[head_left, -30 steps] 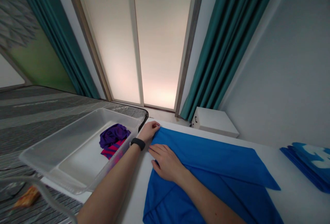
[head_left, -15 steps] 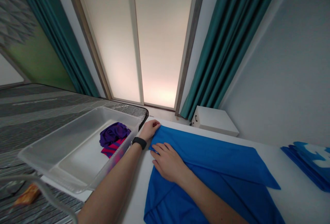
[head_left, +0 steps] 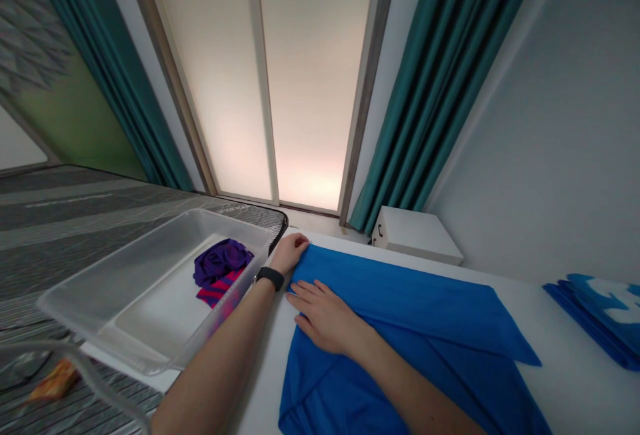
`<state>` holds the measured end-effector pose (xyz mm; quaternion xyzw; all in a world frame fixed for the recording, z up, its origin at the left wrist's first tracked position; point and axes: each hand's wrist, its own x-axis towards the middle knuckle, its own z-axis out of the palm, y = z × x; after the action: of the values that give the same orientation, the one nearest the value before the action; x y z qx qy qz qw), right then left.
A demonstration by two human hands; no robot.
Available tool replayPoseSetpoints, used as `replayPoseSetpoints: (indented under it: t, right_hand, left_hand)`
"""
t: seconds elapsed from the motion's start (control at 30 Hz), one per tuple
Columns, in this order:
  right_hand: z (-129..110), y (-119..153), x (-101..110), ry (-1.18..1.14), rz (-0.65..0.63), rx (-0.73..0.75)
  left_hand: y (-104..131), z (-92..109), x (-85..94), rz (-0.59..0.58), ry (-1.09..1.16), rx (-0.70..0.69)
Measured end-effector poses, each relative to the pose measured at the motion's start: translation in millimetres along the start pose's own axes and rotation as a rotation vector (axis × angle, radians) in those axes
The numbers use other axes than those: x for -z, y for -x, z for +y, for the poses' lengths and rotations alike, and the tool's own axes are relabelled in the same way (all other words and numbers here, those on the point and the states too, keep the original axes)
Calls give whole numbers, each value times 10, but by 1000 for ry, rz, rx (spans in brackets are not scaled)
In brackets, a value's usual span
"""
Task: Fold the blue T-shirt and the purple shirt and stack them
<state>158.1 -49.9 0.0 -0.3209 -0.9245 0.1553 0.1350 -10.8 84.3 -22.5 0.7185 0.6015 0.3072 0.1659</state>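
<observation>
Cloth [head_left: 410,295] lay beneath the spread right hand [head_left: 325,318]; the left hand [head_left: 291,253] pinched a cloth corner, where gentle tension seemed best.

A cloth [head_left: 415,295] lies on the table [head_left: 585,395], under the right hand [head_left: 323,318] and touching the left hand [head_left: 291,253]. Left of both — a tub [head_left: 125,281], clothes [head_left: 223,263] inside; well to their right — a fabric stack [head_left: 590,318]; beyond them, a cabinet [head_left: 420,238].

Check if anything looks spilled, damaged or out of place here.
Nothing looks spilled or damaged. The purple cloth looks untidy, though, crumpled in the plastic bin while the blue cloth lies mostly flat.
</observation>
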Motion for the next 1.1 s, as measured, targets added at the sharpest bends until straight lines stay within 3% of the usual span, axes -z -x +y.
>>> replayPoseSetpoints:
  t: [0.13,0.23,0.33,0.43,0.63,1.1]
  right_hand:
    - [159,18,196,-32,-2,-79]
    - [319,43,276,69,21,-282]
    - [470,54,222,168,31,-484]
    - [584,45,97,190,19,-572]
    - [668,51,-27,140,-1,-605]
    - [628,89,41,131,5,-610]
  left_hand:
    - [3,11,14,2,-76,-14]
    - [63,100,37,18,-137,-51]
    - [210,252,39,-7,-242,-160]
    - [403,381,-9,-96,-429,-277]
    - [614,399,-117,-219,-520,-205]
    - [637,400,-108,-204,-508,-198]
